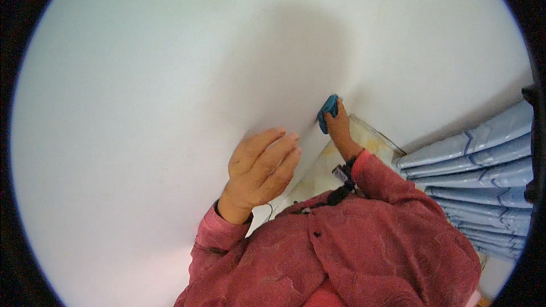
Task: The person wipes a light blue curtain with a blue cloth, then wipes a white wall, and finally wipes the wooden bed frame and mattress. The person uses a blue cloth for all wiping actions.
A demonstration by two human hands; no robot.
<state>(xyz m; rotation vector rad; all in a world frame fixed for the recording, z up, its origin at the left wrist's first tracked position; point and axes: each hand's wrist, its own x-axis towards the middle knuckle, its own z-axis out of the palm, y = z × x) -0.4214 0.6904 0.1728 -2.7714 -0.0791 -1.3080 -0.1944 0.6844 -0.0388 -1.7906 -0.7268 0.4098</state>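
A blue-green cloth (328, 112), folded into a pad, is in my right hand (339, 125), with the fingers wrapped around it. It is held against or very near the white wall (128, 94), close to an inner corner; contact cannot be made out for sure. My left hand (265, 166) is at or close to the wall, lower and further left. Its back faces me, the fingers are slightly bent with gaps between them, and it holds nothing that I can see. Whether its palm touches the wall is hidden.
Blue patterned curtains (482, 170) hang at the right. Below my right hand lies a pale, yellow-stained ledge (367, 134) with a darker edge, meeting the wall. A thin dark cable (270, 211) shows near my left wrist. My red jacket (362, 243) fills the lower part.
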